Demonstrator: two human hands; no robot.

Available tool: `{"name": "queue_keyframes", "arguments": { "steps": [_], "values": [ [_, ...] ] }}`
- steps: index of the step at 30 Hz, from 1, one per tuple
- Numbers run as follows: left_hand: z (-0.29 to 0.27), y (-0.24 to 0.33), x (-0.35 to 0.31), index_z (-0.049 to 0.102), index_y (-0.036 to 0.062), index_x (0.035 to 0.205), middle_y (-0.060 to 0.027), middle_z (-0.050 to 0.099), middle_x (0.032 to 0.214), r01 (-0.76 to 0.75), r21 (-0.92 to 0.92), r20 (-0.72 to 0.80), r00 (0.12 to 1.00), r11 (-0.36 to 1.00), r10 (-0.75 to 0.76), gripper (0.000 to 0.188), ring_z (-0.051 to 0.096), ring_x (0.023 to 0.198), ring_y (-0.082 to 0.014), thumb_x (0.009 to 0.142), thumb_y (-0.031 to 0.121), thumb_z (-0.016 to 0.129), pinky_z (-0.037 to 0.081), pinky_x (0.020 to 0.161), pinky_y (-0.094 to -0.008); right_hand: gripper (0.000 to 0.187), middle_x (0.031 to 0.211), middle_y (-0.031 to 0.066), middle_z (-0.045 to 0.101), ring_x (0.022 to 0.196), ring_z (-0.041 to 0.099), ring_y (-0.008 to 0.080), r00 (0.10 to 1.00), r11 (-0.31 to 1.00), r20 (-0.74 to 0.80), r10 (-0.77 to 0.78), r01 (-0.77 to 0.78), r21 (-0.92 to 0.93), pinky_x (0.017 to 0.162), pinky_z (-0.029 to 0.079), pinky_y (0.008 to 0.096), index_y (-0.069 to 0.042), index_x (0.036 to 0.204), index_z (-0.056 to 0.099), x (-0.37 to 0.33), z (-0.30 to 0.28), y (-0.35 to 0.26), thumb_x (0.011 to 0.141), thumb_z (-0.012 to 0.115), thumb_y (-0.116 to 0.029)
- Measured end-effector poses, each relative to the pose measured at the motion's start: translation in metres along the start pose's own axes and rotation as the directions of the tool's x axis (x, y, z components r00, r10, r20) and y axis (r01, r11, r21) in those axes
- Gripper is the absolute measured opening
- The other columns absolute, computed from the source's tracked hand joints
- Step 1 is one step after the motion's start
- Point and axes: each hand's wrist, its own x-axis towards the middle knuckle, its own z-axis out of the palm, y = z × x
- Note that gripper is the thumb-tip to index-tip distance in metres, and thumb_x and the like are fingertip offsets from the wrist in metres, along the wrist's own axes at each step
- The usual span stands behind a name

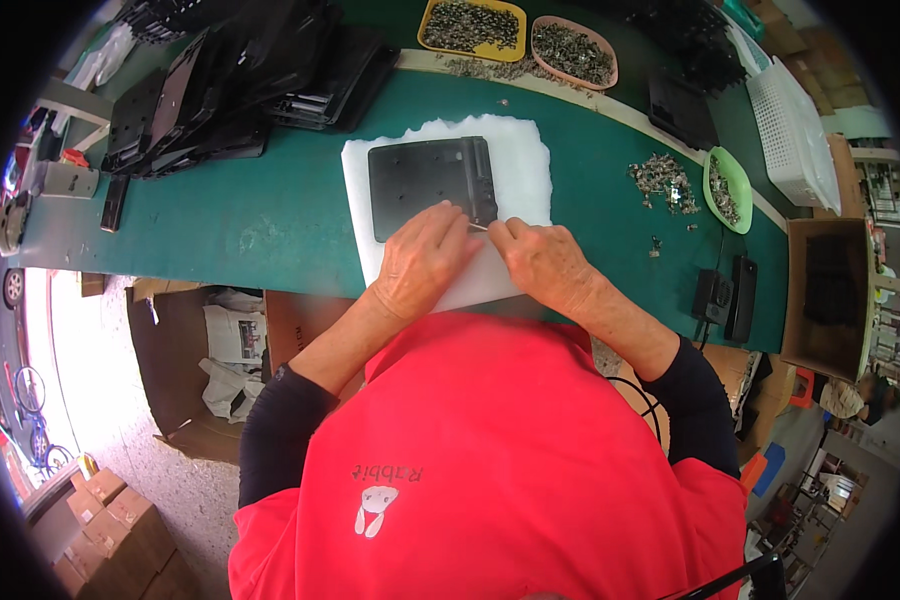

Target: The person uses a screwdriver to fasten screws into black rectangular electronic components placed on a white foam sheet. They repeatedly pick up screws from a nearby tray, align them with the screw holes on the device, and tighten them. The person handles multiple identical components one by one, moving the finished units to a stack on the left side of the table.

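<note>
A flat black plastic panel [418,180], with a raised ridge along its right side, lies on a white foam sheet [523,160] in front of me. My left hand [430,258] grips the panel's near edge with its fingers bent and close together. At the panel's near right corner, my right hand [545,262] is closed, thumb and forefinger pinched on a thin, light metal piece [478,227]. That piece reaches toward the panel's corner and my left fingertips. Its far end is too small to make out.
Black plastic parts [315,95] are piled at the back left. A yellow tray [515,50], a pink tray [538,62] and a green bowl [712,190] hold small metal parts; more metal pieces [662,182] lie loose. A white basket [785,130] and black device [712,295] stand right.
</note>
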Motion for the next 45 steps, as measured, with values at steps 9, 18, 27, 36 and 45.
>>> {"name": "queue_keyframes", "arguments": {
  "steps": [9, 18, 27, 36, 45],
  "values": [
    [-0.008, 0.005, 0.005, 0.056, 0.0033, 0.115, -0.0119, 0.063, 0.096, 0.191, -0.128, 0.029, 0.982, 0.973, -0.188, 0.049, 0.062, 0.086, -0.0306, 0.073, 0.015, 0.079, 0.051, 0.073, -0.0392, 0.015, 0.072, 0.0059, 0.058, 0.065, 0.050, 0.0058, 0.847, 0.181, -0.033, 0.530, -0.074, 0.981, 0.058, 0.042, 0.0226, 0.000, 0.096, 0.065, -0.006, -0.003, 0.006, 0.096, 0.054, -0.011],
    [0.004, 0.009, 0.012, 0.064, 0.0101, 0.107, -0.0051, 0.059, 0.093, 0.163, 0.010, 0.008, 0.987, 0.987, -0.163, 0.037, 0.058, 0.087, -0.0262, 0.072, 0.015, 0.075, 0.049, 0.073, -0.0371, 0.018, 0.099, 0.0100, 0.066, 0.086, 0.065, 0.0264, 0.901, 0.803, -0.203, 0.383, -0.216, 0.556, 0.074, 0.053, 0.0321, -0.004, 0.101, 0.067, -0.017, -0.012, 0.019, 0.083, 0.069, -0.002],
    [0.002, 0.009, 0.013, 0.062, 0.0092, 0.100, -0.0044, 0.056, 0.091, 0.153, 0.015, 0.076, 0.985, 0.988, -0.154, 0.035, 0.056, 0.087, -0.0248, 0.066, 0.005, 0.065, 0.048, 0.073, -0.0354, 0.028, 0.105, 0.0136, 0.063, 0.093, 0.064, 0.0327, 0.835, 0.894, -0.490, 0.250, -0.005, 0.447, 0.076, 0.055, 0.0363, -0.003, 0.108, 0.065, 0.031, 0.014, 0.006, 0.080, 0.068, 0.003],
    [-0.001, 0.010, 0.016, 0.060, 0.0061, 0.098, -0.0058, 0.053, 0.085, 0.121, 0.027, 0.035, 0.992, 0.992, -0.122, 0.023, 0.057, 0.083, -0.0232, 0.075, 0.008, 0.063, 0.048, 0.071, -0.0339, 0.018, 0.098, 0.0140, 0.066, 0.084, 0.066, 0.0269, 0.861, 0.958, -0.475, 0.183, -0.047, 0.284, 0.068, 0.056, 0.0334, -0.001, 0.101, 0.066, 0.054, 0.007, 0.014, 0.085, 0.068, -0.005],
    [0.004, 0.010, 0.030, 0.055, 0.0032, 0.128, -0.0072, 0.051, 0.091, 0.161, 0.095, 0.174, 0.969, 0.982, -0.175, 0.063, 0.051, 0.081, -0.0243, 0.073, 0.022, 0.077, 0.042, 0.068, -0.0372, 0.030, 0.089, 0.0104, 0.068, 0.078, 0.067, 0.0148, 0.686, 0.130, 0.085, 0.723, -0.255, 0.958, 0.055, 0.059, 0.0278, 0.003, 0.104, 0.062, 0.062, 0.005, 0.045, 0.093, 0.063, -0.025]
  ]
}}
